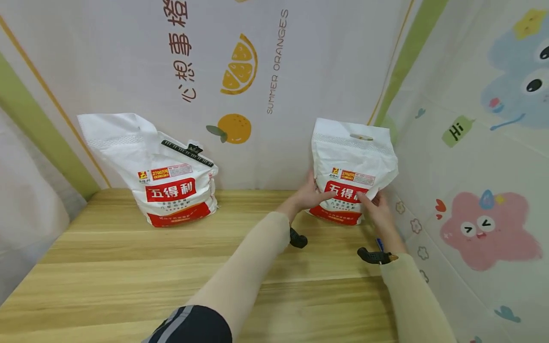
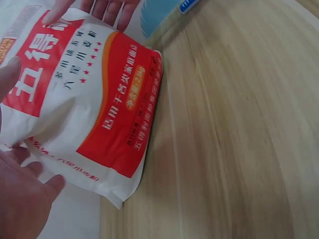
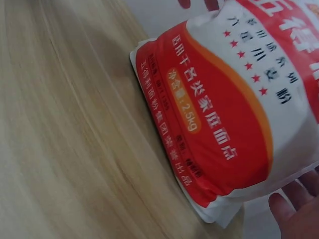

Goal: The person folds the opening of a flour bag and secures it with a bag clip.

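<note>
A white and red flour bag (image 1: 349,157) stands upright at the back right of the wooden table, a handle slot in its top. On its left side my left hand (image 1: 310,194) holds it, thumb across the front print and fingers round the edge. The right hand (image 1: 379,209) grips the opposite side the same way, its thumb over the printed label. In the left wrist view, the left hand's fingers (image 2: 35,172) bend along the bag's side. The right wrist view shows the right hand (image 3: 301,211) beside the lower corner, with the bag's base at the tabletop (image 3: 75,149).
A second flour bag (image 1: 171,190) leans at the back left, its top folded over under a dark clip (image 1: 187,152). Behind the table hangs a printed curtain (image 1: 274,157). Another curtain (image 1: 493,166) with cartoon figures runs along the right side, close to my right arm.
</note>
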The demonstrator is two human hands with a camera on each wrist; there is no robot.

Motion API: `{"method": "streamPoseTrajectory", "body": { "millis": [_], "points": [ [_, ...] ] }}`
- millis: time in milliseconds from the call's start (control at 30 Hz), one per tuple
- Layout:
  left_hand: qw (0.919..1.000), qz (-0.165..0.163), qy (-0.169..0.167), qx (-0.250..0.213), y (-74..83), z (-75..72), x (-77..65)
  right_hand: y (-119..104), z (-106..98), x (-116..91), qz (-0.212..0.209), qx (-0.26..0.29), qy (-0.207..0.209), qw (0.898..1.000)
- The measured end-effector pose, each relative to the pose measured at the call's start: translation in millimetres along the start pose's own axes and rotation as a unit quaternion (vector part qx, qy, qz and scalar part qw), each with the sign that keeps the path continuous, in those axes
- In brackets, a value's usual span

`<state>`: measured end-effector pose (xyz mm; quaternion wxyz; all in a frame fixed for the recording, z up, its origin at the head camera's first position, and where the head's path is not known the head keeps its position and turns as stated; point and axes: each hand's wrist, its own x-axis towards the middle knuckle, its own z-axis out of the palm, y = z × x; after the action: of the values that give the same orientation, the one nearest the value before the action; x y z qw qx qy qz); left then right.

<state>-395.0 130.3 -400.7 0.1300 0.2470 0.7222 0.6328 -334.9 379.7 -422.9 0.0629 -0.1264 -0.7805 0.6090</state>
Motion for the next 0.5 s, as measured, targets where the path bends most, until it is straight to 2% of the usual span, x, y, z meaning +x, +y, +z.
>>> {"method": "streamPoseTrajectory", "body": {
  "millis": [133, 233, 367, 500],
  "points": [
    [0.9998, 0.006, 0.012, -0.012, -4.0, 4.9, 2.4, 1.3, 2.1, 3.4, -0.014, 0.029, -0.028, 0.999],
    [0.9996, -0.005, 0.024, -0.015, -6.4, 7.2, 2.5, 11.5, 2.6, 9.6, -0.022, 0.028, -0.026, 0.999],
    [0.9988, -0.019, 0.043, -0.018, -8.0, 8.7, 1.6, 14.3, 4.1, 9.2, -0.015, 0.017, -0.005, 1.0],
    [0.9973, -0.02, 0.071, 0.004, -8.5, 9.7, 0.5, 14.0, 6.2, 8.0, -0.013, -0.001, 0.015, 1.0]
  ]
}}
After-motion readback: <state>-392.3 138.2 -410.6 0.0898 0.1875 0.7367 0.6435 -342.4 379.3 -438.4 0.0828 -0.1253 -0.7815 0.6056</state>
